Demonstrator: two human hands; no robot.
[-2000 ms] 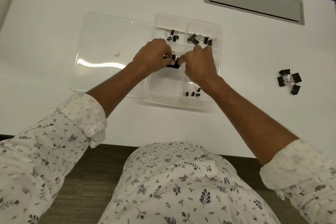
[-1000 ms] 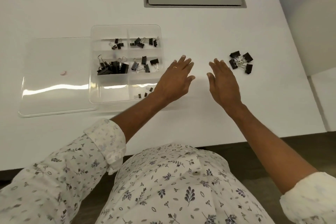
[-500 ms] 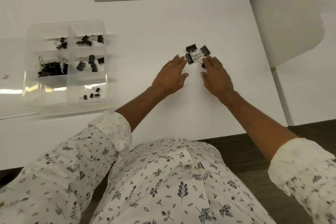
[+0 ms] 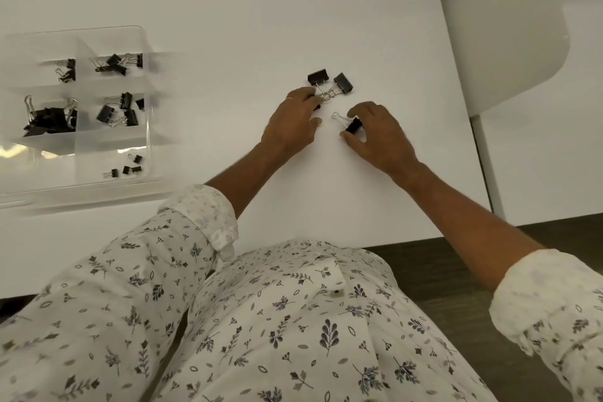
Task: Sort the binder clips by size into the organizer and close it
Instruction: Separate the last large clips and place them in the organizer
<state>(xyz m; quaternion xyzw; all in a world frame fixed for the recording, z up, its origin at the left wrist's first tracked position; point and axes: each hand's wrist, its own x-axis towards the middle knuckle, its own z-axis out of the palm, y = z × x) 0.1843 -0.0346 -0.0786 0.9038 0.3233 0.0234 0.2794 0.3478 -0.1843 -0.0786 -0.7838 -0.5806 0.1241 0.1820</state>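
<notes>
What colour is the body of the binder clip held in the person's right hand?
Black, with silver wire handles; the binder clip shows best in the head view.

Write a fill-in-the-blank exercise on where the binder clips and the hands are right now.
1. The right hand pinches one binder clip between thumb and ____.
2. Beyond the left hand, ____ black clips lie fully in view on the white table.
3. The clear organizer sits to the person's ____.
4. The smallest clips lie in the organizer's compartment ____ to the person.

Missing words: fingers; two; left; nearest
</notes>
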